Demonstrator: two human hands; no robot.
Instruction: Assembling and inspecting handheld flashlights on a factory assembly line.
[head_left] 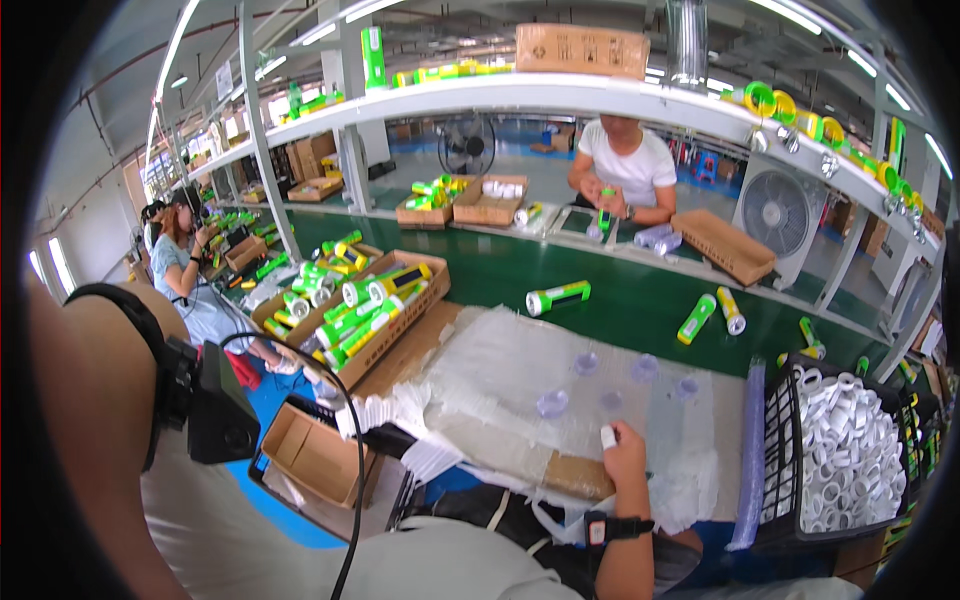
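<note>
My right hand [626, 455] is over the near edge of the work mat [490, 370], its fingers closed. A small white piece [608, 437] shows at the fingertips; its kind is too small to make out. Just beyond the hand, several clear round plastic lenses [552, 404] lie spread on the plastic-covered mat. A black band with a small device [598, 530] circles my right wrist. My left arm [95, 370] fills the left side of the picture, but the left hand is out of view.
A black crate [785, 460] full of white rings stands at right, beside a bubble-wrap roll [750, 450]. Cardboard boxes [395, 330] of green-yellow flashlights stand at left. Loose flashlights [558, 298] lie on the green belt [480, 265]. Across it sits a co-worker [630, 170].
</note>
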